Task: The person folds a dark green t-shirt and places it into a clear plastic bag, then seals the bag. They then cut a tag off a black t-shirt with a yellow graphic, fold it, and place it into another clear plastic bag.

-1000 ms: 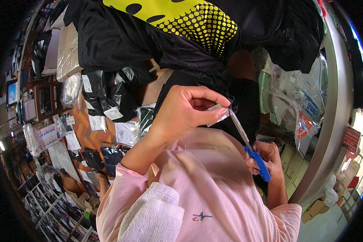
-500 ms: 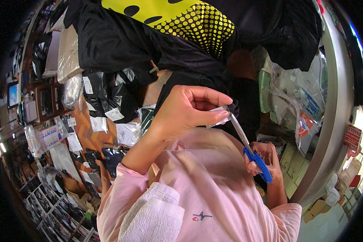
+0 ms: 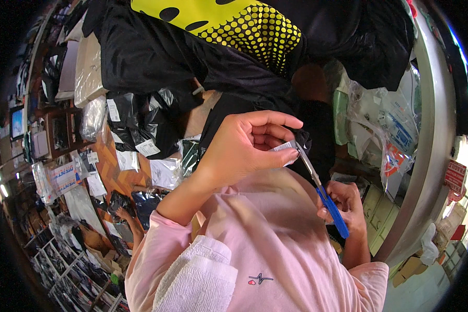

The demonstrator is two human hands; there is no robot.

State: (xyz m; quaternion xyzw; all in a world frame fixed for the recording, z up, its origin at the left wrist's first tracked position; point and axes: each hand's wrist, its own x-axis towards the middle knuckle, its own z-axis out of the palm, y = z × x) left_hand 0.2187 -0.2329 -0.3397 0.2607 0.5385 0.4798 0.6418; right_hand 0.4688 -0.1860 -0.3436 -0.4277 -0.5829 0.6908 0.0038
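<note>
Forefinger (image 3: 280, 119) lifted; left hand (image 3: 242, 143) pinches white tag (image 3: 284, 147) beside scissors (image 3: 323, 195) gripped by right hand (image 3: 347, 204).

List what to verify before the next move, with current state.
1. Scissors in right hand: ok, held at the blue handle.
2. Label in left hand: ok, pinched by the thumb.
3. Left thumb well clear of the blades: not ok, tip is right beside them.
4. Label separated from black cloth: cannot tell, too small and partly covered.
5. Towel away from blades: ok, lies on the pink shirt, well apart.
6. Other person's hand away from blades: ok, far left.
</note>
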